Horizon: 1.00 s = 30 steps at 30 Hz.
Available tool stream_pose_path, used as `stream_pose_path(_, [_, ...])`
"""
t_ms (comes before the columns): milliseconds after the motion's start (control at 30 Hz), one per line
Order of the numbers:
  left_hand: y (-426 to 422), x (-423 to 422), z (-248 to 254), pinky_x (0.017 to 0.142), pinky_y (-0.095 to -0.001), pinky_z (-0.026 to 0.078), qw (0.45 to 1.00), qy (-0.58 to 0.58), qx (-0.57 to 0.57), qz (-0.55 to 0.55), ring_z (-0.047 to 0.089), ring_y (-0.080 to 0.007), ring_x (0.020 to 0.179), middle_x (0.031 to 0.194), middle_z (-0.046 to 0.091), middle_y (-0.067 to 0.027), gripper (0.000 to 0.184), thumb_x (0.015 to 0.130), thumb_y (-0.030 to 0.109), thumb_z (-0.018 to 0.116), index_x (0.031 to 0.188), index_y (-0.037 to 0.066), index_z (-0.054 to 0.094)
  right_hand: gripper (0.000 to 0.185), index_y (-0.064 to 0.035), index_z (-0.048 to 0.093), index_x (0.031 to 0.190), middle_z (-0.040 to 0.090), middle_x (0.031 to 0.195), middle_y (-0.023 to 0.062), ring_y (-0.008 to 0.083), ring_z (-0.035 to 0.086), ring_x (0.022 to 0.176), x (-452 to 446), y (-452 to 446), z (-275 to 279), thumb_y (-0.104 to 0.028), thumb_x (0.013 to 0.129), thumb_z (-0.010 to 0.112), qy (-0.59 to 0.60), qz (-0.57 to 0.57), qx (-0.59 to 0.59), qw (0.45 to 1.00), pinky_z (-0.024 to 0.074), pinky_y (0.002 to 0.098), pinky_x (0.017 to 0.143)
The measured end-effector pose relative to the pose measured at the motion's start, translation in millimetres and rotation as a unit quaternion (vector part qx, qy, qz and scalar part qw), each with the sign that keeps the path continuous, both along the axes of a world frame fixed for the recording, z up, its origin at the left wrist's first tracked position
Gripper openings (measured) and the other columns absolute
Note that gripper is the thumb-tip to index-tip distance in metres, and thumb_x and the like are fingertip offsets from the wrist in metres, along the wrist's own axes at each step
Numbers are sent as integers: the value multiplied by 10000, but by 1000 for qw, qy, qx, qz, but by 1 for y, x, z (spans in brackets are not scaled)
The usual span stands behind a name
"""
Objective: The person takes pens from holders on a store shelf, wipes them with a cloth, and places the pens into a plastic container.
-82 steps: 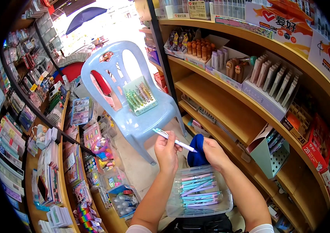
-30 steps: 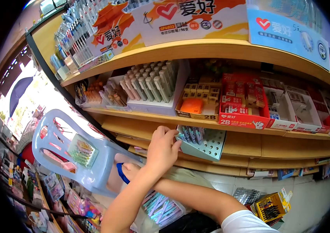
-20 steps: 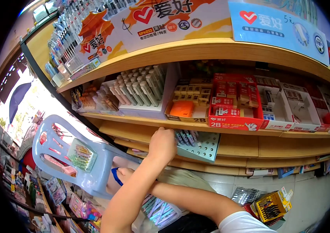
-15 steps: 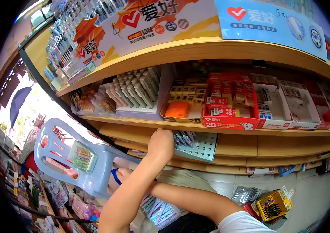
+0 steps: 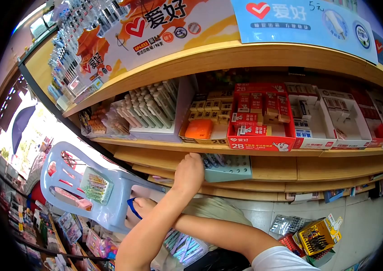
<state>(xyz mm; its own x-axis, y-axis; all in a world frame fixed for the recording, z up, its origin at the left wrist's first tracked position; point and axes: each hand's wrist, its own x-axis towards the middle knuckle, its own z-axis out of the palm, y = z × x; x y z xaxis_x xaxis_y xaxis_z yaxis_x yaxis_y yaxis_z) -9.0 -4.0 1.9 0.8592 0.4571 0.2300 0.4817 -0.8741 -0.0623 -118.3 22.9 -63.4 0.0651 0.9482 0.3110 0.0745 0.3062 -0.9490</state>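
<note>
My left hand (image 5: 189, 173) reaches up to the lower shelf, closed at the left end of a pale blue-green pen display tray (image 5: 228, 174) with rows of holes. Several pens (image 5: 216, 160) stand in the tray's left part, close to my fingers. The fingertips are hidden behind the hand. My right forearm (image 5: 216, 232) comes from the white sleeve and passes beneath my left forearm, which hides the right hand. Below the crossed arms lies a clear pack of pastel pens (image 5: 185, 247).
A light blue plastic chair (image 5: 121, 192) stands left, with a boxed pen set (image 5: 96, 186) on it. Above the tray are a red eraser box (image 5: 263, 141) and a pen display (image 5: 150, 106). A yellow box (image 5: 318, 235) sits on the floor at right.
The tray now sits slightly deeper under the shelf board, with less of its holed top showing. My left hand stays at its end. The view has shifted a little.
</note>
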Motion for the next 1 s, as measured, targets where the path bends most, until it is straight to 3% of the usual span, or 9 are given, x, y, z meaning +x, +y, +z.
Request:
stream_pose_path(133, [-2, 0, 1, 580, -399, 489, 999, -15, -46, 8, 583, -332, 633, 727, 555, -205, 123, 779, 51, 417, 856, -42, 436, 264, 11, 481, 801, 517, 786, 217, 355, 506, 734, -4, 5, -8, -231, 864, 395, -12, -8, 8, 1000, 385, 401, 651])
stream_pose_path(233, [-9, -7, 18, 570, -378, 493, 999, 42, -4, 0, 586, -321, 655, 730, 559, -173, 114, 765, 71, 450, 846, -10, 457, 264, 12, 481, 803, 519, 767, 208, 358, 507, 711, 0, 0, -4, -229, 865, 392, -40, -16, 24, 999, 386, 408, 638])
stream_pose_path(433, [-18, -20, 26, 580, -319, 496, 981, -92, 132, -105, 571, -279, 696, 713, 548, -99, 112, 702, 80, 527, 794, 33, 484, 297, 18, 488, 774, 539, 719, 215, 372, 519, 650, 3, -6, 10, -242, 870, 383, 0, 0, -30, 1000, 381, 442, 595])
stream_pose_path(533, [-13, -21, 17, 585, -340, 484, 982, -122, 98, -109, 556, -290, 697, 717, 541, -107, 99, 725, 68, 530, 804, 35, 481, 317, 23, 496, 765, 544, 717, 228, 374, 526, 651, 1, -5, 9, -249, 873, 374, 9, -6, -27, 1000, 378, 446, 594])
stream_pose_path(667, [-9, -22, 31, 559, -395, 450, 985, -158, -21, -71, 553, -320, 652, 682, 539, -147, 100, 776, 91, 527, 814, 16, 473, 307, 12, 501, 776, 554, 745, 207, 382, 527, 667, 1, -5, 9, -247, 874, 370, -37, -12, -40, 998, 386, 445, 582])
stream_pose_path(767, [-8, -31, 46, 542, -407, 434, 974, -194, -110, -27, 554, -340, 612, 668, 552, -176, 111, 803, 109, 520, 801, 6, 478, 257, -6, 508, 876, 549, 868, 188, 340, 532, 774, -1, 2, -4, -228, 873, 380, -164, -32, 17, 986, 409, 410, 662])
stream_pose_path(833, [-3, -46, 59, 531, -396, 435, 948, -251, -195, -6, 558, -349, 594, 668, 562, -191, 110, 809, 108, 512, 788, 3, 486, 237, -17, 494, 958, 520, 947, 175, 302, 508, 868, 4, 3, -5, -210, 866, 392, -137, 8, 22, 990, 395, 381, 745])
stream_pose_path(967, [13, -91, 69, 549, -231, 475, 837, -373, -400, 23, 568, -101, 598, 674, 584, -68, 98, 860, 60, 447, 800, -11, 481, 296, -15, 468, 1056, 487, 1074, 185, 246, 459, 1027, 10, 0, 7, -214, 840, 427, -11, 23, 117, 993, 346, 342, 871])
stream_pose_path(1000, [16, -104, 70, 556, -228, 475, 819, -388, -421, 25, 568, -104, 608, 688, 583, -69, 97, 864, 64, 444, 809, -7, 480, 286, -9, 484, 1037, 510, 1059, 187, 255, 477, 1017, 9, 2, 5, -201, 835, 418, -10, 19, 102, 995, 358, 339, 863])
